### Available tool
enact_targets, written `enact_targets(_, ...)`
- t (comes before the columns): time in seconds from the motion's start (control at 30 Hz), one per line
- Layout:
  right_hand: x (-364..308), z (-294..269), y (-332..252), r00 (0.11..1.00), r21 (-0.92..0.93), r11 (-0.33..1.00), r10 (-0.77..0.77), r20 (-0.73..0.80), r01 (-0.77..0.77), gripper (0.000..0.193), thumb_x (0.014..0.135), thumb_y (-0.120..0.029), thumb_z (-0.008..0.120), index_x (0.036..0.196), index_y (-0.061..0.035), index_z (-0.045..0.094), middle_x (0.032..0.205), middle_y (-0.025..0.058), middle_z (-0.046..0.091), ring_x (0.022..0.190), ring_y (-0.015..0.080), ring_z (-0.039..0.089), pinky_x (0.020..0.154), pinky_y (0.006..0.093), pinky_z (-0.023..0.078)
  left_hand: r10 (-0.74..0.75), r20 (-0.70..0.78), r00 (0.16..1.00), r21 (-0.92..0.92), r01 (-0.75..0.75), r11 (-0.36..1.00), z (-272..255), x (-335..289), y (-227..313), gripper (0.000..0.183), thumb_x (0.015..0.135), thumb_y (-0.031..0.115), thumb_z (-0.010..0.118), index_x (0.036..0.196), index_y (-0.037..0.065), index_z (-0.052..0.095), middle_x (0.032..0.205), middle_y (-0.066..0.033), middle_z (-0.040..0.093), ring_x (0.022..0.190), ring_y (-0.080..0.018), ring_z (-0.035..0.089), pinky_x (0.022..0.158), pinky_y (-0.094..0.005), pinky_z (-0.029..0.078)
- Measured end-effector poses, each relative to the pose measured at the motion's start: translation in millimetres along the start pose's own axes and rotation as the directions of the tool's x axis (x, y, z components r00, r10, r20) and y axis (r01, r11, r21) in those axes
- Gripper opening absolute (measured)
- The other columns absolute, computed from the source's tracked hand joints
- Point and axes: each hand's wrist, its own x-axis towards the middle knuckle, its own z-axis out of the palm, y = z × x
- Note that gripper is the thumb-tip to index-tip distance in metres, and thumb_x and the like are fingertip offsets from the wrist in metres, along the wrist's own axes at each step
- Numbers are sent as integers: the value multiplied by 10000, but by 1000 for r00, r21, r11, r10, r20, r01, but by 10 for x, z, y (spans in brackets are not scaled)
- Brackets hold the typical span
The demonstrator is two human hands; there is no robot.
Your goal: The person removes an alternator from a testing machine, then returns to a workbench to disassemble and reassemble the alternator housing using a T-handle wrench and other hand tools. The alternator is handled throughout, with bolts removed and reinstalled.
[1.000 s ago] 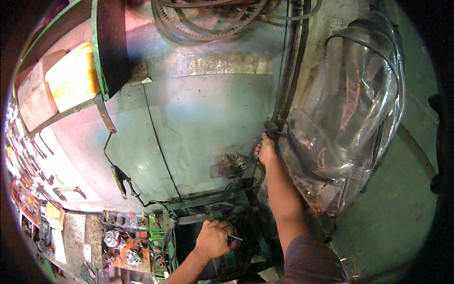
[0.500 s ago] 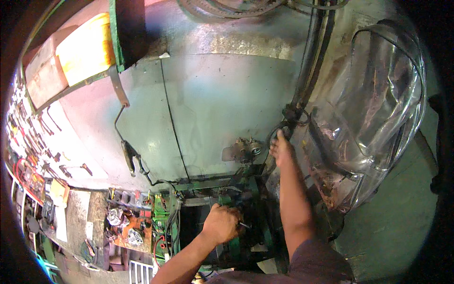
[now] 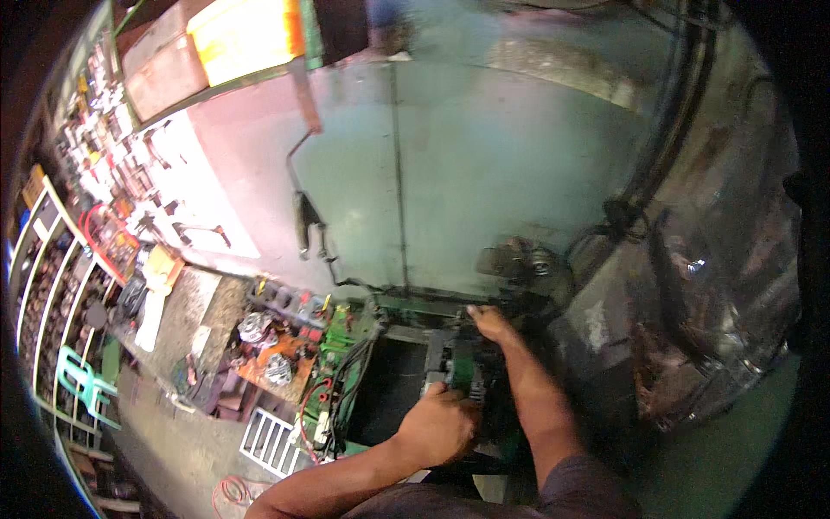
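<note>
Below me is a dark, green-framed machine bench (image 3: 393, 381). A grey and green clamp-like fixture (image 3: 464, 362) stands on it. My left hand (image 3: 439, 424) is closed at the near end of this fixture, fingers curled round a part hidden beneath them. At its far end my right hand (image 3: 493, 323) reaches in with its fingers drawn together on a small part that I cannot make out. Beyond the right hand, a greasy metal part (image 3: 519, 259) hangs against the pale green wall panel (image 3: 484, 164).
Left of the bench are a green terminal panel with cables (image 3: 337, 346) and an orange board (image 3: 277, 372) bearing alternator-like parts. A clamp on a cable (image 3: 307, 225) hangs on the wall. Clear plastic sheeting (image 3: 718, 303) covers something at the right. A white slatted rack (image 3: 270, 443) stands low left.
My right hand has come down from the cable by the wall to the far end of the fixture. My left hand stays closed at the near end. The view has swung left.
</note>
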Motion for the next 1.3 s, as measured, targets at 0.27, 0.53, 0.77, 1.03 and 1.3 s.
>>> enact_targets(0.27, 261, -218, 221, 971, 45, 992, -129, 200, 122, 426, 1050, -324, 750, 1322, 3, 777, 1294, 168, 796, 1151, 273, 736, 1038, 413, 562, -43, 76, 996, -70, 48, 996, -102, -24, 62, 185, 910, 320, 736, 919, 155, 819, 1016, -29, 749, 1083, -242, 688, 1011, -435, 426)
enact_targets(0.53, 68, 139, 237, 933, 840, 539, -272, 234, -54, 399, 979, -51, 724, 1376, -75, 683, 1298, 32, 761, 1125, 174, 703, 1010, 355, 529, -68, -25, 997, -92, 66, 994, 60, -8, 76, 192, 901, 318, 713, 884, 165, 828, 989, -21, 746, 1031, -237, 686, 992, -406, 423)
enact_targets(0.77, 366, -78, -81, 911, 488, 873, -200, 361, -2, 163, 990, -180, 837, 1099, -79, 769, 1148, 58, 809, 1130, 175, 724, 1006, 369, 529, -73, 38, 997, -55, 76, 996, 23, 23, 98, 207, 867, 338, 739, 900, 153, 826, 977, -18, 744, 1031, -234, 690, 990, -403, 428)
enact_targets(1.03, 234, -121, -302, 944, 263, 965, -102, 314, 16, 486, 1010, -233, 824, 1428, -15, 707, 1250, 108, 798, 1198, 243, 714, 1021, 418, 525, -14, -55, 998, -71, 10, 997, 56, -11, 30, 300, 843, 346, 759, 1051, 135, 803, 1191, -65, 739, 1133, -263, 677, 1023, -445, 458)
enact_targets(1.3, -931, -1, 577, 888, 608, 785, 191, -419, 118, 784, 1073, -382, 759, 1713, -64, 436, 1527, 155, 660, 1303, 277, 642, 1083, 451, 501, -57, 149, 987, -747, 150, 648, 907, -1809, -514, 472, 894, 153, 755, 1354, 62, 708, 1379, -236, 674, 1249, -469, 661, 1064, -507, 549)
